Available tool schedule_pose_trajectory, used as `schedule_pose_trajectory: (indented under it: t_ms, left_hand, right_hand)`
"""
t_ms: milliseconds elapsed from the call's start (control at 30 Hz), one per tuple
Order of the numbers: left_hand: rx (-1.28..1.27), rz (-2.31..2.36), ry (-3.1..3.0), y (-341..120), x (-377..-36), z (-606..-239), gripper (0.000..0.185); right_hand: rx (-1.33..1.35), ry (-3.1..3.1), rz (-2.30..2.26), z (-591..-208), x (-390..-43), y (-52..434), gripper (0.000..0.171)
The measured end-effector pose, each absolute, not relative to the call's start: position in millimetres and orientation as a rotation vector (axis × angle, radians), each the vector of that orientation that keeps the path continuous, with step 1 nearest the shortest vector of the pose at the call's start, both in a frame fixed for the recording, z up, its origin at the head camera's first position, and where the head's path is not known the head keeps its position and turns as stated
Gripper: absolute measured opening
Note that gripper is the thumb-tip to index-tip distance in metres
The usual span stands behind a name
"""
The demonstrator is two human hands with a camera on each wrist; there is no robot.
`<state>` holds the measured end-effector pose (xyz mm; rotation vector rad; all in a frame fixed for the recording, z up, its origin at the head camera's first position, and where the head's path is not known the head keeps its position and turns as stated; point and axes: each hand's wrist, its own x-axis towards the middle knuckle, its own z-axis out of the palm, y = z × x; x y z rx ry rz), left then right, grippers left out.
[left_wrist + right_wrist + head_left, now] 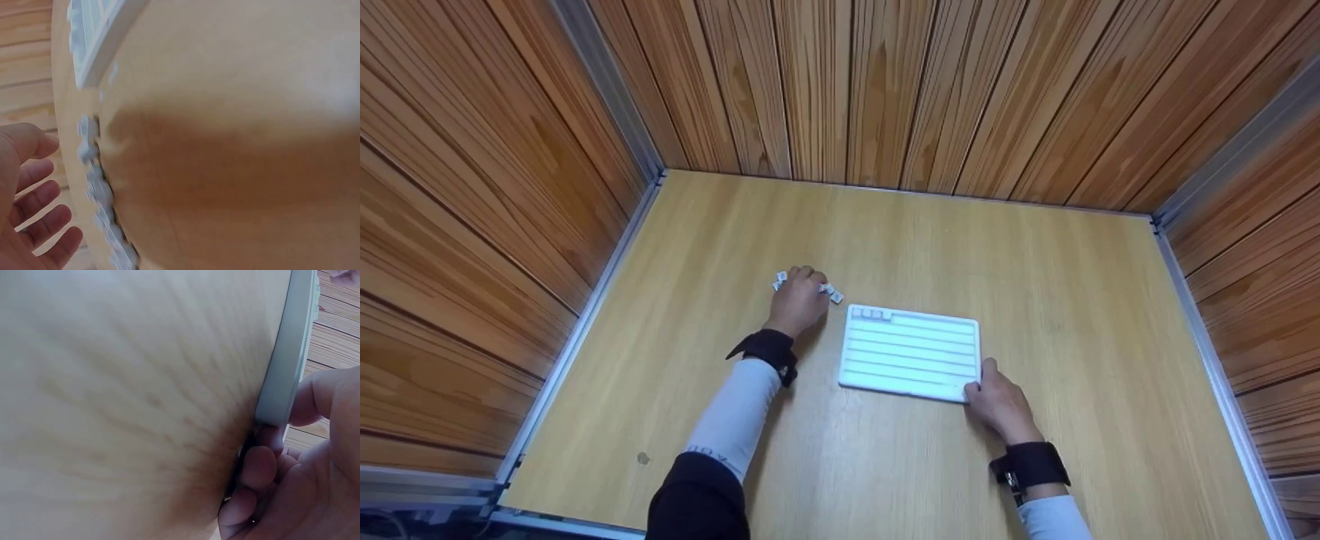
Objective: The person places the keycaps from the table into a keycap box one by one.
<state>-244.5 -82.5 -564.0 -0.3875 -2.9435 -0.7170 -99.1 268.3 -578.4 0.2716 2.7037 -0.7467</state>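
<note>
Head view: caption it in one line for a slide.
Left hand rests on small white tiles; right hand grips the white board's corner.

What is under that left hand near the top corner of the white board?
Small white tiles lie on the wooden table, poking out either side of the left hand. The left wrist view shows a row of them before the open fingers. Any beneath the palm are hidden.
</note>
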Motion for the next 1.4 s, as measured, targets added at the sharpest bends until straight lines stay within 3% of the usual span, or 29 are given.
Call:
schedule_pose_trajectory:
  t_ms: [400, 1400]
  left_hand:
    - [-0.172, -0.710, -3.018, -125.0, -239.9, -570.0, 0.025]
    - [-0.100, -0.659, -3.119, -121.7, -244.2, -576.7, 0.029]
  right_hand:
    - [0.309, 2.676, -0.737, -579.4, -100.4, 265.7, 0.029]
    - [0.262, 2.708, -0.791, -580.2, -96.7, 268.1, 0.027]
